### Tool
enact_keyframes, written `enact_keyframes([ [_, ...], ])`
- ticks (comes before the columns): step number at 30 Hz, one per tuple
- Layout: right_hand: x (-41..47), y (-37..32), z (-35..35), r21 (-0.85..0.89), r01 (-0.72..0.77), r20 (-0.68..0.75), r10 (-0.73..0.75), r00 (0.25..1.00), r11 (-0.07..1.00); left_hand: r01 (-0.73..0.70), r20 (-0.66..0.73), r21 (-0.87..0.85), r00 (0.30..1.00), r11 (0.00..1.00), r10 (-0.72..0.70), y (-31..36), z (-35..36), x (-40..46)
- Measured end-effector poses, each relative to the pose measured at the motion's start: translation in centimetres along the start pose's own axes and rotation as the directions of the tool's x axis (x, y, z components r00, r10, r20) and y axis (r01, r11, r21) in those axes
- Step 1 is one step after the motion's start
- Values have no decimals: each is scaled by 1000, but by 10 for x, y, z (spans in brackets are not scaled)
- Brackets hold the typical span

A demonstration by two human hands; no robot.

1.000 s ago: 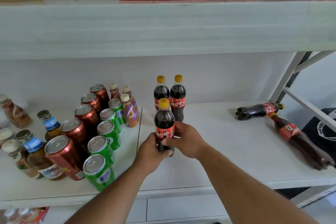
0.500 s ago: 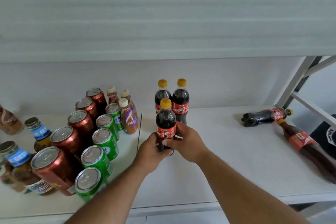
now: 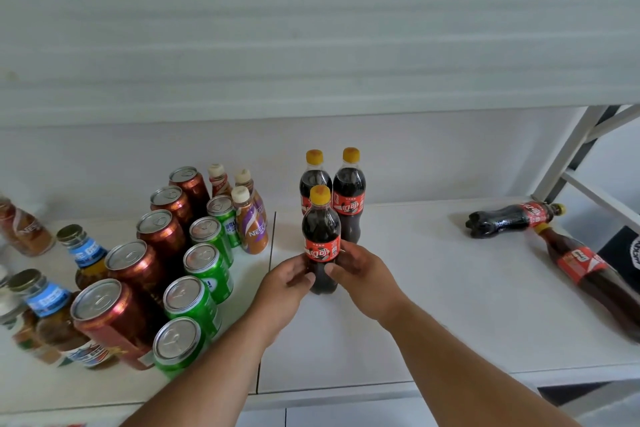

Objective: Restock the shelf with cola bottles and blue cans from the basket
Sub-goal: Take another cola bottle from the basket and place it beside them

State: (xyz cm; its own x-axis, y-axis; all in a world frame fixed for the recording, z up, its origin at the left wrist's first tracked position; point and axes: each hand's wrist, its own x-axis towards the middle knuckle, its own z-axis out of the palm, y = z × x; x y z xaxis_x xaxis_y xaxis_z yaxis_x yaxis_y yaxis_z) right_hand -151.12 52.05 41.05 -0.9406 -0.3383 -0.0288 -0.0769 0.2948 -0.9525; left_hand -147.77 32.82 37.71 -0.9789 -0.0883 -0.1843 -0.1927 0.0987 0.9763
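Observation:
A cola bottle (image 3: 321, 232) with a yellow cap and red label stands upright on the white shelf (image 3: 415, 305), in front of two more upright cola bottles (image 3: 349, 194). My left hand (image 3: 284, 291) and my right hand (image 3: 363, 277) grip its lower half from either side. Two other cola bottles lie on their sides at the right: a smaller one (image 3: 512, 218) and a larger one (image 3: 588, 274). No blue cans or basket are in view.
To the left stand rows of red-brown cans (image 3: 138, 270) and green cans (image 3: 204, 270), small coffee bottles (image 3: 251, 218) and blue-labelled glass bottles (image 3: 48, 308). An upper shelf board (image 3: 311, 45) overhangs. The rack's white frame (image 3: 568, 156) rises at the right.
Both hands keep hold of the front cola bottle, which stays in front of the two rear ones. My view has tilted down a little since a second ago.

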Motion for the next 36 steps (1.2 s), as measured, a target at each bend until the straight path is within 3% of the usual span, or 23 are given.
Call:
enact_keyframes([
  [15,25,0,8,119,-36,-31,40,999,992,-24,-82,-159,997,987,11,13,10,18],
  [36,9,-11,8,52,-186,-71,189,979,981,36,-109,-50,993,998,-42,31,9,2],
])
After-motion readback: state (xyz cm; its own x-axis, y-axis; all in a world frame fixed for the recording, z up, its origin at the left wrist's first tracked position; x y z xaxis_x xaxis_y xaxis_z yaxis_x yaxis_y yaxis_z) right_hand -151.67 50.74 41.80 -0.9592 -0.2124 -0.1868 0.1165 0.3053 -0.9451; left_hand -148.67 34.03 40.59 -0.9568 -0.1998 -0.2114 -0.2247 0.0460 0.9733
